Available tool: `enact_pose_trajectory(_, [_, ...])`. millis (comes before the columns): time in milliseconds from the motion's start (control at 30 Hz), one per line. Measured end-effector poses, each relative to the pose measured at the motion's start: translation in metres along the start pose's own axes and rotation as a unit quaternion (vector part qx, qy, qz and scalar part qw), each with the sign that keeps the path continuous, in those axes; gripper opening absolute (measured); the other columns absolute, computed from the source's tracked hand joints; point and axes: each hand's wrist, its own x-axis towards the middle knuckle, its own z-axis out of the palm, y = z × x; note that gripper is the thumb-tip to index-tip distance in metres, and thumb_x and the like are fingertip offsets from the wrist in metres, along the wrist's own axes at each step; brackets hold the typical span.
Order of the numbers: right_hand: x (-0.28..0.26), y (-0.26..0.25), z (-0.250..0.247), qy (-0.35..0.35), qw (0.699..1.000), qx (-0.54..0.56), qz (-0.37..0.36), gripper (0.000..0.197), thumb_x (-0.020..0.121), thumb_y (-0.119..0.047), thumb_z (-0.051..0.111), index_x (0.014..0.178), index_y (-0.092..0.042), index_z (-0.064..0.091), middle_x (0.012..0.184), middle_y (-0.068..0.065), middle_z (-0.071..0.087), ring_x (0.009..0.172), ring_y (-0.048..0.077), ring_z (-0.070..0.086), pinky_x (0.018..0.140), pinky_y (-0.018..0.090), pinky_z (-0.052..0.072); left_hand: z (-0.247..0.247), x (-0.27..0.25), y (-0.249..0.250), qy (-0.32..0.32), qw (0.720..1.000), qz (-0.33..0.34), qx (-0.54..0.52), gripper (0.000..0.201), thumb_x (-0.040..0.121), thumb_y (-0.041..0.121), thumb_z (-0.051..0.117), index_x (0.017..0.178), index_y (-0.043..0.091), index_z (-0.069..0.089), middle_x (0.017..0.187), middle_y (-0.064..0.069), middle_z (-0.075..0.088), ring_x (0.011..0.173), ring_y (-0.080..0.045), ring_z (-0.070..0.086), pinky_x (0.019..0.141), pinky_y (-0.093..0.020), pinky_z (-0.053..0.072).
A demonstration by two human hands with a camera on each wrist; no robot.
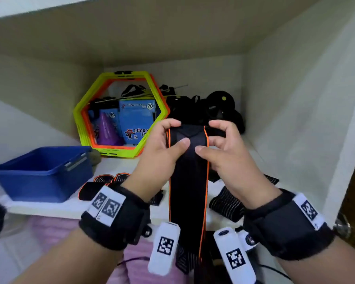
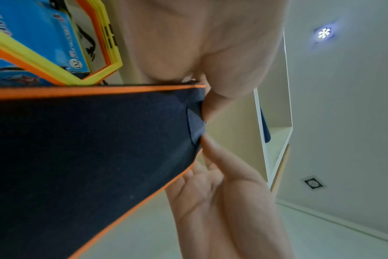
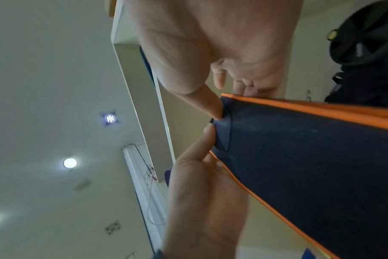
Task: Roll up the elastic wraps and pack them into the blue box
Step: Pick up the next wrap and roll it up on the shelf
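A long black elastic wrap (image 1: 188,181) with orange edging hangs straight down in front of the shelf. Both hands hold its folded top end. My left hand (image 1: 168,138) pinches the left side between thumb and curled fingers. My right hand (image 1: 213,140) pinches the right side the same way. The wrist views show the wrap (image 2: 89,149) (image 3: 310,157) close up, with thumbs pressing on its top fold. The blue box (image 1: 43,173) stands on the shelf at the left, and I see nothing inside it. More black wraps (image 1: 225,201) lie flat on the shelf beneath my hands.
Yellow and orange hexagon rings (image 1: 121,113) lean at the back of the shelf, with blue packets and a purple cone behind them. Black straps and a wheel (image 1: 219,99) fill the back right corner. White walls close in the shelf on both sides.
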Motion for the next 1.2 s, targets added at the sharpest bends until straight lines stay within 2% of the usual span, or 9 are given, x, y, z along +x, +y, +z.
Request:
enact_pose_trajectory(200, [0.050,-0.023,0.007,-0.046,0.984,-0.156,-0.074,0.040,0.083,0.005,0.069,0.099,-0.029,0.057,0.077,0.001,0.061,0.066,0.016,0.055,0.061,0.035,0.049,-0.021,0.077,0.036,0.020,0.999,-0.001,-0.034,0.030,0.090,-0.003,0.062,0.106,0.020,0.050,0.099,-0.013,0.062,0.086,-0.024,0.060,0.079,-0.040,0.052])
enact_pose_trajectory(433, [0.075,-0.032,0.021,-0.057,0.986,-0.147,-0.059,0.031,0.091,0.000,0.064,0.109,-0.024,0.055,0.100,0.015,0.069,0.079,0.018,0.065,0.070,0.035,0.055,-0.027,0.116,0.054,-0.005,0.993,-0.069,-0.092,0.031,0.096,-0.009,0.044,0.116,0.013,0.051,0.104,-0.019,0.061,0.082,-0.025,0.062,0.073,-0.036,0.051])
enact_pose_trajectory(533, [0.080,-0.037,0.027,-0.033,0.995,-0.077,-0.054,0.034,0.094,-0.001,0.062,0.117,-0.024,0.051,0.103,0.018,0.069,0.073,0.015,0.062,0.056,0.025,0.048,-0.041,0.122,0.057,-0.035,0.989,-0.087,-0.115,0.033,0.097,-0.007,0.045,0.125,0.010,0.052,0.110,-0.020,0.065,0.090,-0.029,0.066,0.076,-0.039,0.057])
enact_pose_trajectory(633, [0.084,-0.048,0.031,-0.041,0.997,-0.034,-0.063,0.031,0.095,-0.002,0.062,0.118,-0.021,0.055,0.098,0.011,0.072,0.076,0.017,0.070,0.059,0.025,0.053,-0.054,0.127,0.056,-0.071,0.985,-0.093,-0.130,0.033,0.096,-0.006,0.052,0.124,0.011,0.056,0.106,-0.018,0.070,0.086,-0.027,0.071,0.071,-0.039,0.061])
enact_pose_trajectory(733, [0.098,-0.052,0.030,-0.053,0.995,-0.056,-0.059,0.030,0.093,0.002,0.062,0.114,-0.020,0.059,0.103,0.013,0.074,0.090,0.030,0.074,0.070,0.038,0.059,-0.058,0.134,0.051,-0.104,0.986,-0.095,-0.090,0.032,0.093,-0.005,0.059,0.119,0.013,0.060,0.091,-0.009,0.072,0.073,-0.019,0.071,0.058,-0.031,0.059])
enact_pose_trajectory(867, [0.130,-0.031,0.021,-0.044,0.983,-0.168,-0.050,0.029,0.087,0.008,0.065,0.100,-0.018,0.061,0.094,0.014,0.074,0.078,0.020,0.070,0.065,0.031,0.055,-0.062,0.152,0.029,-0.068,0.993,-0.069,0.071,0.022,0.090,0.001,0.068,0.107,0.016,0.066,0.071,-0.001,0.062,0.053,-0.009,0.057,0.046,-0.019,0.042])
enact_pose_trajectory(967, [0.156,-0.009,0.017,-0.040,0.955,-0.291,-0.041,0.032,0.079,0.004,0.072,0.081,-0.026,0.063,0.078,0.011,0.070,0.067,0.015,0.062,0.068,0.036,0.053,-0.064,0.168,0.010,-0.047,0.985,-0.096,0.134,0.011,0.093,0.007,0.066,0.097,0.017,0.066,0.057,0.002,0.047,0.043,-0.010,0.038,0.044,-0.022,0.027])
enact_pose_trajectory(1100, [0.187,-0.013,0.019,0.025,0.959,-0.274,-0.068,0.032,0.074,0.004,0.070,0.071,-0.027,0.063,0.069,0.009,0.065,0.063,0.022,0.058,0.067,0.041,0.049,-0.058,0.189,0.012,-0.017,0.989,-0.040,0.143,0.016,0.093,0.000,0.065,0.090,0.016,0.062,0.062,-0.004,0.051,0.041,-0.007,0.046,0.042,-0.022,0.038])
enact_pose_trajectory(1200, [0.196,-0.033,0.017,0.040,0.981,-0.169,-0.088,0.032,0.084,0.013,0.064,0.080,-0.018,0.058,0.082,0.018,0.065,0.080,0.030,0.064,0.076,0.041,0.052,-0.058,0.197,0.026,0.002,0.990,0.030,0.141,0.022,0.092,-0.003,0.065,0.084,0.017,0.059,0.068,-0.006,0.055,0.049,-0.010,0.052,0.053,-0.024,0.047])
